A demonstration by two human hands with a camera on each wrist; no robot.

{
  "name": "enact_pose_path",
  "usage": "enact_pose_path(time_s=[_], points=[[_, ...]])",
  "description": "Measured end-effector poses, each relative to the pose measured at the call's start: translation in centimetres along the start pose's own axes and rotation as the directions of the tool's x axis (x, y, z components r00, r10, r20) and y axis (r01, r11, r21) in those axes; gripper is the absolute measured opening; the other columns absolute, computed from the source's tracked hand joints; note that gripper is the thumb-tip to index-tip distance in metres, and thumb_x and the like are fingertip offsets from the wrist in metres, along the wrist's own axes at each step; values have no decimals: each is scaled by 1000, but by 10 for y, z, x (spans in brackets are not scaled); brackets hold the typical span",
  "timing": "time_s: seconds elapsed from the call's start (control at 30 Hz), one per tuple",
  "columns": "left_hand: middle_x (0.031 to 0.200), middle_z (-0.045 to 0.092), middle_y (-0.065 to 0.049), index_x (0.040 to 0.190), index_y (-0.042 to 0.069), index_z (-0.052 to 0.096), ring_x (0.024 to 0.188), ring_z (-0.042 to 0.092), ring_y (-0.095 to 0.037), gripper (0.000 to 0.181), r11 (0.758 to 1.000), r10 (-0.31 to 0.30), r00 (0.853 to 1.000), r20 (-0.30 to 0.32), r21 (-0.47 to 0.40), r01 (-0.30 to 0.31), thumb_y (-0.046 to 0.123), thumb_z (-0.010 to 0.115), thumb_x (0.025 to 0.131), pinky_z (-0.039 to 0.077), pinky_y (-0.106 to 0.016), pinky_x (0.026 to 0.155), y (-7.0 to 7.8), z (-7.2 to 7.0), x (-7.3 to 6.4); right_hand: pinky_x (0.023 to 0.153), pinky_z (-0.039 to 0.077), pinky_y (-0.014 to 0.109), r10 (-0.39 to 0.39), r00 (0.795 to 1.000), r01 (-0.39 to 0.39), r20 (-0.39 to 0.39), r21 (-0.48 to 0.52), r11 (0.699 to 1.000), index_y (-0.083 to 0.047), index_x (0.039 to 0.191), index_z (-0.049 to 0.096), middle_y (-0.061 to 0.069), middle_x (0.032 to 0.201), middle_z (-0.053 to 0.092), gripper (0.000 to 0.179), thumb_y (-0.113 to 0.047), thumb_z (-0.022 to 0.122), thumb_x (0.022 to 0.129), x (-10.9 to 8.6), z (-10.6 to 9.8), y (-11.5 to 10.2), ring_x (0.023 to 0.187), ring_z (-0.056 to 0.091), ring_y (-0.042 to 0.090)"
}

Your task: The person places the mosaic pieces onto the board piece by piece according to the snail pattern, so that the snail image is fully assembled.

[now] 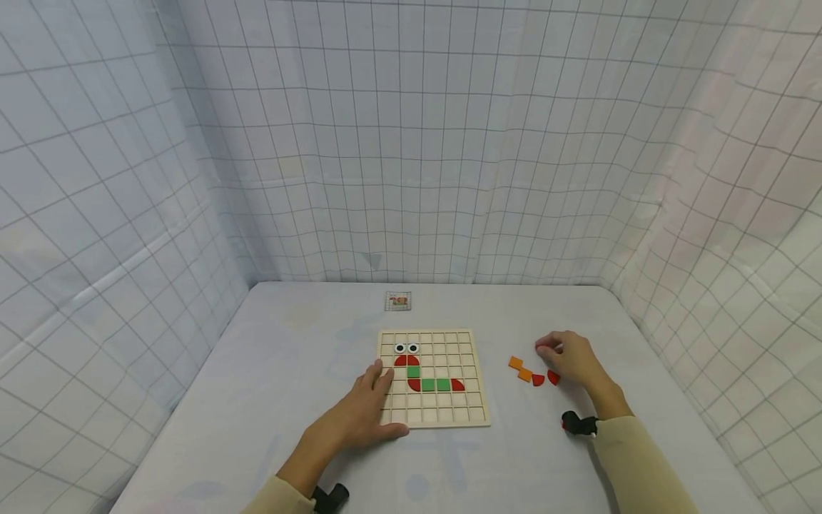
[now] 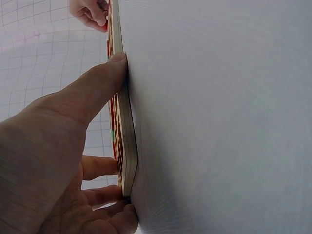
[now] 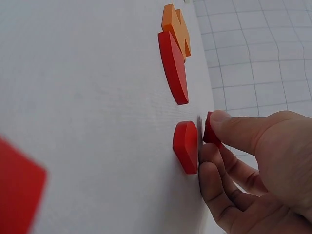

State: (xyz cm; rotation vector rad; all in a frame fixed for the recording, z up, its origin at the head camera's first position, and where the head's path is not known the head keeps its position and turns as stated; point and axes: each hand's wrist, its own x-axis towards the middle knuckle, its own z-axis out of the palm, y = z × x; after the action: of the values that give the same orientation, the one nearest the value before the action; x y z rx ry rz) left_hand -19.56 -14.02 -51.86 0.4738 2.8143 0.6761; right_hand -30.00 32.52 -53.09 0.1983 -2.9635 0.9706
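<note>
Pale wood makes up the gridded board [image 1: 441, 372] on the white table [image 1: 514, 464], its squares bearing two eyes [image 1: 400, 348] with red and green pieces [image 1: 428, 385]. The left hand [image 1: 359, 416] – spread wide – rests at the board's near left corner, thumb on the near edge. Right of the board, the right hand [image 1: 574, 359] pinches a red piece [image 3: 210, 132], near two orange squares [image 1: 516, 363] and two loose red pieces [image 1: 538, 380].

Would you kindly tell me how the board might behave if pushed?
The board would probably stay stiff, since its edge looks straight and solid. Lying flat and low on the table, it should slide rather than tip.
</note>
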Motion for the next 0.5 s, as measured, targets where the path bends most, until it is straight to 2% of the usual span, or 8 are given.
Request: enact_pose_path(time_s=[0.13, 0.33, 0.43, 0.5], points=[[191, 23, -29, 179, -1, 39, 174, 36, -52, 117, 1000, 0, 1000, -1, -5, 0, 57, 96, 95, 48, -66, 133, 0, 1, -1, 90, 64, 48, -2, 1000, 2, -22, -2, 1000, -6, 121, 88, 23, 127, 78, 18, -19, 75, 115, 1, 1, -1, 111, 74, 37], [191, 24, -29, 179, -1, 39, 175, 34, -52, 116, 1000, -1, 1000, 0, -6, 1, 56, 96, 96, 48, -67, 133, -1, 2, -1, 100, 65, 59, 8, 999, -9, -46, -6, 1000, -8, 114, 90, 23, 127, 80, 17, -20, 79, 113, 2, 3, -4, 115, 74, 42], [191, 24, -28, 179, -1, 39, 176, 34, -52, 116, 1000, -1, 1000, -2, -1, 1, 57, 95, 96, 48, -66, 133, -1, 3, -1, 97, 65, 55, 3, 998, -3, -64, -2, 1000, -7, 112, 90, 21, 123, 81, 16, -20, 81, 112, 4, 5, -5, 112, 74, 38], [191, 24, -28, 179, -1, 39, 176, 34, -52, 116, 1000, -1, 1000, -3, -1, 1, 57, 95, 96, 48, -66, 133, -1, 3, -1, 91, 64, 47, 4, 998, -4, -70, 3, 1000, -6, 112, 89, 17, 115, 83, 16, -20, 81, 112, 5, 6, -6, 107, 74, 34]])
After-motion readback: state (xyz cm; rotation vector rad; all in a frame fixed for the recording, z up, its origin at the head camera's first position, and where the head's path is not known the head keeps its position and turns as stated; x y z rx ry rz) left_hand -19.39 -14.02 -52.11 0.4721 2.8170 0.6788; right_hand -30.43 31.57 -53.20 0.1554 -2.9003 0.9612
